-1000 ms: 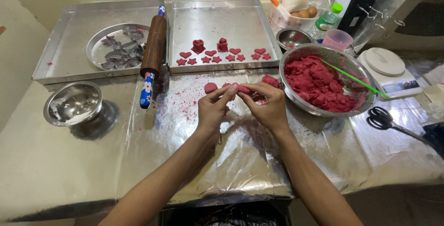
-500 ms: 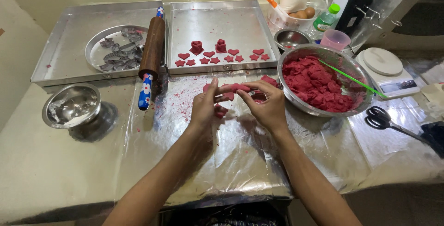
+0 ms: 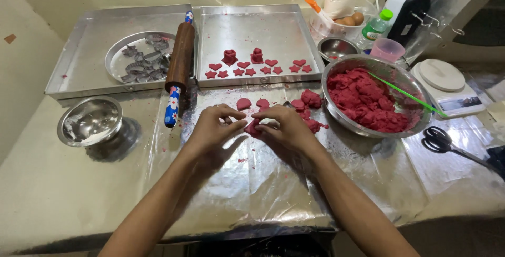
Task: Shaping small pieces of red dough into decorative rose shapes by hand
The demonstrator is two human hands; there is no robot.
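Note:
Both hands meet over a clear plastic sheet (image 3: 252, 178) on the table. My left hand (image 3: 213, 130) and my right hand (image 3: 284, 128) pinch one small piece of red dough (image 3: 253, 127) between their fingertips. Loose red dough pieces (image 3: 307, 99) lie just beyond the hands. A steel bowl (image 3: 336, 78) full of red dough (image 3: 368, 99) with a green stick (image 3: 410, 96) stands to the right. Small heart and star dough shapes (image 3: 258, 67) line the near edge of a square metal tray (image 3: 252, 31).
A wooden rolling pin (image 3: 179, 65) leans across a second tray (image 3: 84, 52) that holds a plate of metal cutters (image 3: 139, 59). A small steel bowl (image 3: 89, 120) stands at left. Scissors (image 3: 439, 141), a white scale (image 3: 447, 83), a pink cup (image 3: 387, 50) and a bottle (image 3: 374, 28) crowd the right.
The hands have drawn slightly nearer to me and lower over the sheet, still working the same dough piece. Nothing else has moved.

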